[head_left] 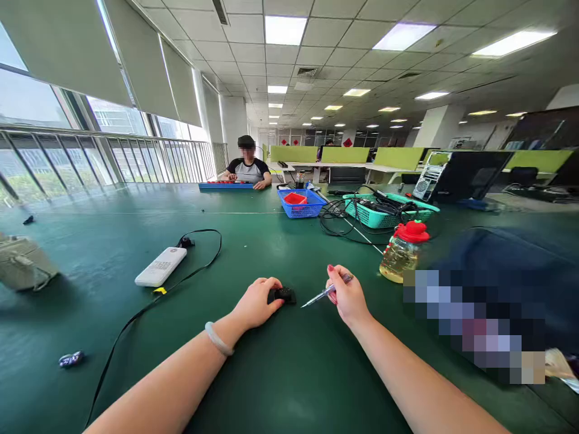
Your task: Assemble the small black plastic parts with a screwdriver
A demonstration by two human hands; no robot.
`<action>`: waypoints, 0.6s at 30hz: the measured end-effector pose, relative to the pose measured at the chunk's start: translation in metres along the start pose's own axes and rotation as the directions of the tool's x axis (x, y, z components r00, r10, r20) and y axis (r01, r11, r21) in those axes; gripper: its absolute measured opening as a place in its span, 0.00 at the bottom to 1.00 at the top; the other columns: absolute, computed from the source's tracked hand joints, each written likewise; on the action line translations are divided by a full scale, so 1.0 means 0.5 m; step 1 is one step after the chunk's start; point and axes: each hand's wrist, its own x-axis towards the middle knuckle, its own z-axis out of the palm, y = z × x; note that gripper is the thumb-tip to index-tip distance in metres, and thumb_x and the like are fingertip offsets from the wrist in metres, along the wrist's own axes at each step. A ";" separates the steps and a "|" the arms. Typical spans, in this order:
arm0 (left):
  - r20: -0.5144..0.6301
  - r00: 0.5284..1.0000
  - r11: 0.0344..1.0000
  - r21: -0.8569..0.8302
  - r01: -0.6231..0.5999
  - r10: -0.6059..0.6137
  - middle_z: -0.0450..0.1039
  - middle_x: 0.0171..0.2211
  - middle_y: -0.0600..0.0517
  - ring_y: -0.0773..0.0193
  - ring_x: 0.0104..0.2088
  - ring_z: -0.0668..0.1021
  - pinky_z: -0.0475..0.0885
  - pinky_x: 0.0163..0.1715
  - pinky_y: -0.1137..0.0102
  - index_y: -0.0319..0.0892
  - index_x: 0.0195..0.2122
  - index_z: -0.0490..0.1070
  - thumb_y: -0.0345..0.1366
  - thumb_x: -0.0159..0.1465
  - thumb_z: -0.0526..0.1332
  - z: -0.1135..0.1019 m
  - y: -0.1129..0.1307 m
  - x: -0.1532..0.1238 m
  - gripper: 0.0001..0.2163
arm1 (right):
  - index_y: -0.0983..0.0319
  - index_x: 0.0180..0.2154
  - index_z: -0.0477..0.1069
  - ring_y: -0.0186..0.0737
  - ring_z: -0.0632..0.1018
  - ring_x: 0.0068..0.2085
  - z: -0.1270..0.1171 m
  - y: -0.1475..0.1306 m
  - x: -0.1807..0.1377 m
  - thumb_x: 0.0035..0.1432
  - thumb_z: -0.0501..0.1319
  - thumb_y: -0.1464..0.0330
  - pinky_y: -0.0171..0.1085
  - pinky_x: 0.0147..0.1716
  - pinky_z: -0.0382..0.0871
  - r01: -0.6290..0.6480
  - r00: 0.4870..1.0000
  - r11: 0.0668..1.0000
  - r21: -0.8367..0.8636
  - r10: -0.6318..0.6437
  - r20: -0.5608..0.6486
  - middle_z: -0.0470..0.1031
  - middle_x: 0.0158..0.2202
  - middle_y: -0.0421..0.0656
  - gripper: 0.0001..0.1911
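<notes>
My left hand (257,303) rests on the green table (280,374), its fingers curled around a small black object (282,295) that it holds down on the surface. A pale bracelet circles that wrist. My right hand (347,295) pinches a slim silver screwdriver (322,295) like a pen. The tool's tip points left and down, stopping just right of the black object without touching it.
A white power strip (160,266) with a black cable lies to the left, a small dark item (71,360) near the front left. A red-capped bottle (401,251) stands to the right. Blue basket (301,204) and teal basket (384,211) sit further back. A person sits at the far end.
</notes>
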 end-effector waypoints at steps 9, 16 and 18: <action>-0.016 1.000 1.000 -0.001 -0.025 0.025 0.74 0.44 0.51 0.55 0.51 0.72 0.67 0.52 0.60 0.48 0.43 0.69 0.37 0.58 0.60 0.000 0.002 -0.002 0.11 | 0.63 0.19 0.71 0.28 0.61 0.14 -0.015 0.005 -0.005 0.52 0.63 0.44 0.30 0.14 0.52 0.082 0.995 0.988 -0.129 -0.075 0.059 0.58 0.12 0.35 0.28; -0.006 1.000 1.000 -0.006 -0.022 0.022 0.74 0.45 0.50 0.55 0.51 0.71 0.66 0.54 0.60 0.47 0.44 0.69 0.37 0.59 0.60 -0.004 0.006 -0.009 0.12 | 0.62 0.18 0.71 0.29 0.61 0.16 -0.017 0.009 -0.005 0.53 0.62 0.44 0.32 0.16 0.53 0.100 0.991 0.980 -0.173 -0.083 0.104 0.59 0.13 0.36 0.29; -0.003 1.000 1.000 -0.004 -0.018 0.018 0.74 0.45 0.50 0.55 0.51 0.71 0.66 0.53 0.60 0.47 0.44 0.69 0.37 0.59 0.60 -0.003 0.005 -0.009 0.12 | 0.62 0.18 0.71 0.29 0.61 0.16 -0.019 0.010 -0.006 0.53 0.62 0.44 0.31 0.16 0.53 0.105 0.991 0.980 -0.167 -0.089 0.103 0.59 0.13 0.36 0.29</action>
